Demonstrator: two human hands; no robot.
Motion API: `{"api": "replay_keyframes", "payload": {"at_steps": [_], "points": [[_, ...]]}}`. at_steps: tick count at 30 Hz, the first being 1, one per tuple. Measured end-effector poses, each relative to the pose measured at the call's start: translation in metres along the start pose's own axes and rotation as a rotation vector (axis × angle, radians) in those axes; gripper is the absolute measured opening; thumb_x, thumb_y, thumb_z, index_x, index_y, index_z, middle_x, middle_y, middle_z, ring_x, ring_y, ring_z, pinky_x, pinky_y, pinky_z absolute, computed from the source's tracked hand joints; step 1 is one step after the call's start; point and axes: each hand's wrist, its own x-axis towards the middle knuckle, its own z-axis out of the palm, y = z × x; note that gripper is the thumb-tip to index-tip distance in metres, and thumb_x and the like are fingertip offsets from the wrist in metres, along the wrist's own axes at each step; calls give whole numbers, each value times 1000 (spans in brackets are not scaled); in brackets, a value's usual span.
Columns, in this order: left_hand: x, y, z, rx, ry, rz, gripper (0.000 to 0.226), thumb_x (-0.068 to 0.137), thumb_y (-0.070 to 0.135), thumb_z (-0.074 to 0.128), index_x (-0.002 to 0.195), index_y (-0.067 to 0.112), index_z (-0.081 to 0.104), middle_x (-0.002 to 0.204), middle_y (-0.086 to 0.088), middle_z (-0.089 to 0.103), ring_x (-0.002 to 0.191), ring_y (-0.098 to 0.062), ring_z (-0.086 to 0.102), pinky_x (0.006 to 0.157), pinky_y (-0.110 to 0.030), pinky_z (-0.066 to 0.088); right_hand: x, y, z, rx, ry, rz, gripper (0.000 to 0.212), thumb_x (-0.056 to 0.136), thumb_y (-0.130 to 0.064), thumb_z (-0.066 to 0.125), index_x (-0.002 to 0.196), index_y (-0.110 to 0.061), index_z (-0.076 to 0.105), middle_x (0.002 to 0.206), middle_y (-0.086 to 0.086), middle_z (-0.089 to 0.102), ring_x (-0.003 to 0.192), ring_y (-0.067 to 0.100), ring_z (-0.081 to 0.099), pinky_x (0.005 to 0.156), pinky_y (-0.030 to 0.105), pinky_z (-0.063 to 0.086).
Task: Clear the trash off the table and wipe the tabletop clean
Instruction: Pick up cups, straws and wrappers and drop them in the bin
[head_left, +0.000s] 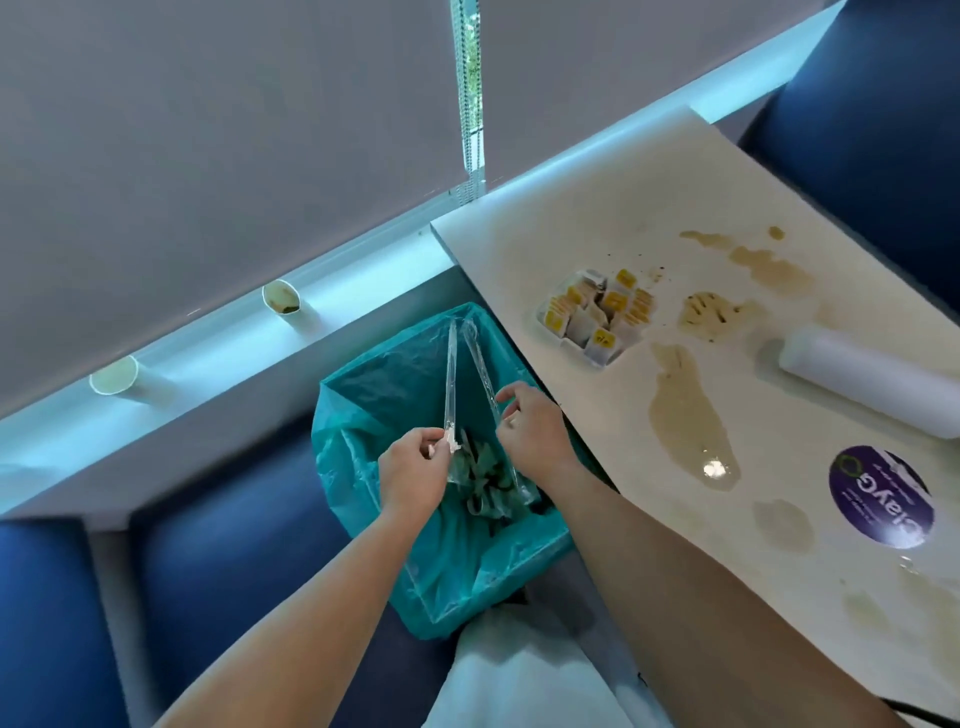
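A bin lined with a teal bag (363, 395) stands beside the white table (571, 218), with crumpled trash inside. Over the bin, my left hand (413, 470) pinches the end of a long clear plastic wrapper (451, 374). My right hand (530, 428) holds a second clear wrapper strip (480, 364); both strips rise in a V above the bin. On the table lie a small tray of yellow-tagged tea bags (597, 314) and several brown spill stains (685, 415).
A white paper-towel roll (872, 382) lies on the table's right side, near a round purple sticker (880, 496). Two used paper cups (283, 299) (114, 375) stand on the window ledge. Blue seats (223, 561) surround the bin.
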Motion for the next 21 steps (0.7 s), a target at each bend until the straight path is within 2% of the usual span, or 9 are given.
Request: {"api": "replay_keyframes", "payload": {"at_steps": [5, 8, 10, 11, 14, 16, 18, 20, 21], "points": [[15, -9, -1, 2, 2, -50, 12, 90, 29, 68, 97, 29, 78, 72, 13, 67, 68, 1, 60, 53, -7, 39, 11, -4, 25, -31, -49, 86, 30, 84, 1, 58, 109, -16, 61, 98, 3, 56, 86, 19, 55, 72, 25, 38], [25, -13, 0, 48, -24, -54, 20, 91, 28, 67, 106, 25, 79, 89, 14, 70, 78, -2, 59, 62, -5, 37, 17, -3, 34, -28, -109, 141, 28, 85, -7, 60, 112, -15, 60, 104, 5, 57, 92, 23, 56, 75, 29, 43], [33, -17, 0, 73, -58, -71, 26, 93, 31, 68, 115, 21, 75, 97, 8, 71, 87, -9, 60, 75, -16, 39, 21, -3, 42, -20, -183, 178, 35, 85, -17, 66, 118, -15, 58, 114, 7, 57, 100, 24, 56, 81, 31, 47], [37, -19, 0, 78, -78, -80, 28, 93, 33, 69, 118, 21, 74, 97, 8, 71, 87, -9, 60, 77, -18, 39, 21, -3, 44, -20, -214, 192, 41, 85, -21, 67, 123, -15, 56, 121, 7, 57, 105, 23, 56, 85, 31, 47], [44, -23, 1, 92, -140, -84, 29, 94, 32, 69, 121, 23, 71, 96, 10, 70, 84, -5, 60, 69, -15, 39, 23, -1, 47, -41, -255, 198, 54, 88, -26, 65, 138, -17, 50, 136, 8, 54, 116, 24, 55, 89, 30, 44], [47, -25, 2, 106, -170, -76, 28, 95, 29, 68, 122, 24, 71, 99, 10, 71, 87, -6, 61, 66, -13, 38, 24, 1, 46, -52, -260, 205, 56, 89, -25, 61, 142, -18, 46, 136, 10, 55, 113, 26, 58, 87, 32, 48], [50, -26, 2, 107, -183, -75, 26, 96, 27, 66, 122, 25, 71, 100, 11, 71, 89, -6, 62, 63, -9, 37, 25, 4, 44, -57, -244, 219, 54, 90, -22, 58, 143, -19, 46, 128, 11, 58, 101, 25, 62, 78, 31, 50], [51, -26, 2, 91, -179, -73, 24, 97, 26, 64, 120, 25, 71, 102, 10, 72, 91, -7, 64, 68, -12, 41, 26, 7, 41, -64, -223, 221, 51, 92, -20, 56, 142, -19, 46, 120, 10, 61, 88, 20, 62, 66, 29, 46], [51, -24, 2, 82, -172, -66, 24, 98, 26, 63, 120, 25, 71, 103, 10, 72, 91, -7, 64, 73, -16, 42, 27, 8, 39, -59, -205, 216, 50, 93, -20, 55, 142, -19, 47, 123, 9, 60, 88, 19, 62, 66, 28, 45]]}}
